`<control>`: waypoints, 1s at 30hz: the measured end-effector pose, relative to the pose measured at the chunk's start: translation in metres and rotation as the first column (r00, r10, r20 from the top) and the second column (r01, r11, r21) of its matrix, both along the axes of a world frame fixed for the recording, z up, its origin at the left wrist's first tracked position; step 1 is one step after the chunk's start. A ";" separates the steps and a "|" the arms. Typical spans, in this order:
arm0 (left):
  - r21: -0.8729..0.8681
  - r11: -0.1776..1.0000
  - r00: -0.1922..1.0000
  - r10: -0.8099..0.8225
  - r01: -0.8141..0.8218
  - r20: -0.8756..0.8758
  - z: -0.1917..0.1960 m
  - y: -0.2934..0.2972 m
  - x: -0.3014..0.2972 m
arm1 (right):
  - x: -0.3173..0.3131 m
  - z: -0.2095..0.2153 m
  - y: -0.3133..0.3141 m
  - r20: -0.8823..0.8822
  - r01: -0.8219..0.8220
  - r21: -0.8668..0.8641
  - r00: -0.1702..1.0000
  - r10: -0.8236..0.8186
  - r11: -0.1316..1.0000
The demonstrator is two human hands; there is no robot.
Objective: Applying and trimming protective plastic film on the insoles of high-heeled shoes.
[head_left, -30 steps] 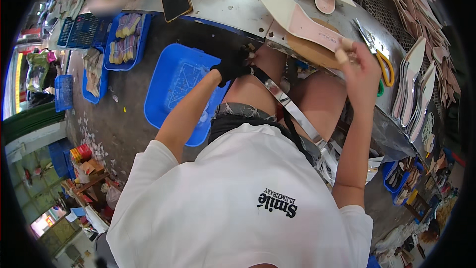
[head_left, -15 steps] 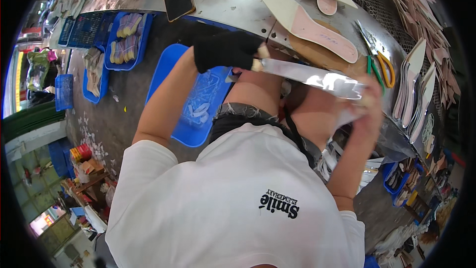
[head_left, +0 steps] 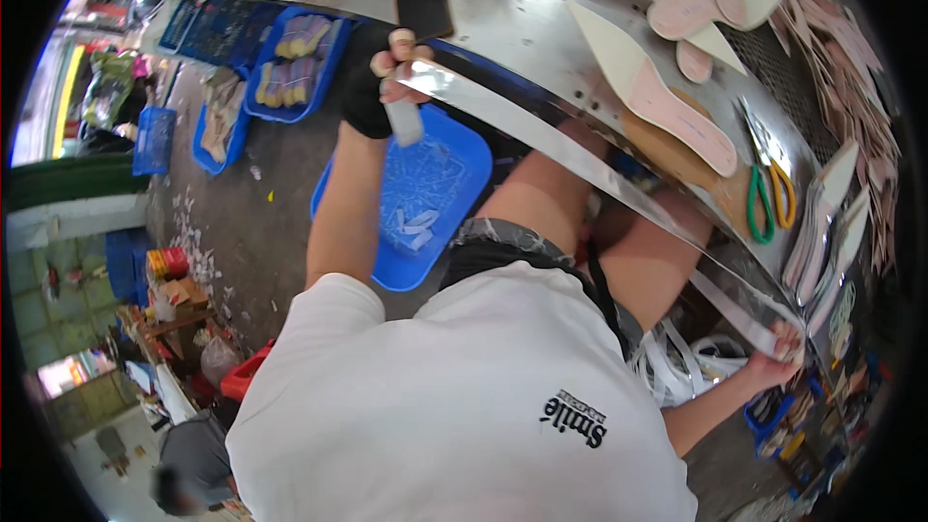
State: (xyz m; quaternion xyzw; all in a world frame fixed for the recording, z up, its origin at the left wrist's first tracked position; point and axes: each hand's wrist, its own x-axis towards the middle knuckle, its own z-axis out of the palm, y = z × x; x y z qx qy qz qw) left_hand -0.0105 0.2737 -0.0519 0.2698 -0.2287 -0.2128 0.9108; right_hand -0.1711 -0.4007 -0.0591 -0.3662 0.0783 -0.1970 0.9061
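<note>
A long, shiny white strip (head_left: pixel 551 140) stretches slantwise over my thighs, from upper left to lower right. My left hand (head_left: pixel 396 72), in a black fingerless glove, is closed on its upper end, and a short piece hangs below the fingers. Far to the lower right my bare right hand (head_left: pixel 776 356) pinches the strip, beside the bench corner. A second length of white band runs from that hand back toward my knee. On the metal bench beyond the strip lies a pink and white insole (head_left: pixel 657 92), partly on a round brown board (head_left: pixel 677 159).
Scissors (head_left: pixel 764 179) with green and orange handles lie right of the insole. Stacked insoles (head_left: pixel 822 222) sit at the bench's right edge. A dark phone (head_left: pixel 422 0) rests on the bench (head_left: pixel 512 14). A blue tray (head_left: pixel 449 150) with white scraps is at my left; white bands (head_left: pixel 667 367) bundle at right.
My hands have moved far apart, the left one up and leftward, the right one down and rightward. Much more of the strip now shows between them. The head view has shifted.
</note>
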 end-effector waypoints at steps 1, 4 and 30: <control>-0.076 0.997 0.997 -0.028 0.022 -0.070 -0.001 -0.002 0.000 | -0.007 -0.008 -0.002 -0.154 -0.039 -0.150 0.988 0.016 0.988; -0.143 0.986 0.982 0.060 -0.086 -0.178 0.019 -0.045 -0.008 | -0.029 -0.032 -0.014 -0.736 -0.630 -0.657 0.655 -0.171 0.414; 0.630 0.724 0.941 0.336 -0.281 0.034 0.070 -0.175 -0.036 | 0.105 0.053 0.296 -0.248 -0.632 -0.520 0.755 0.607 0.574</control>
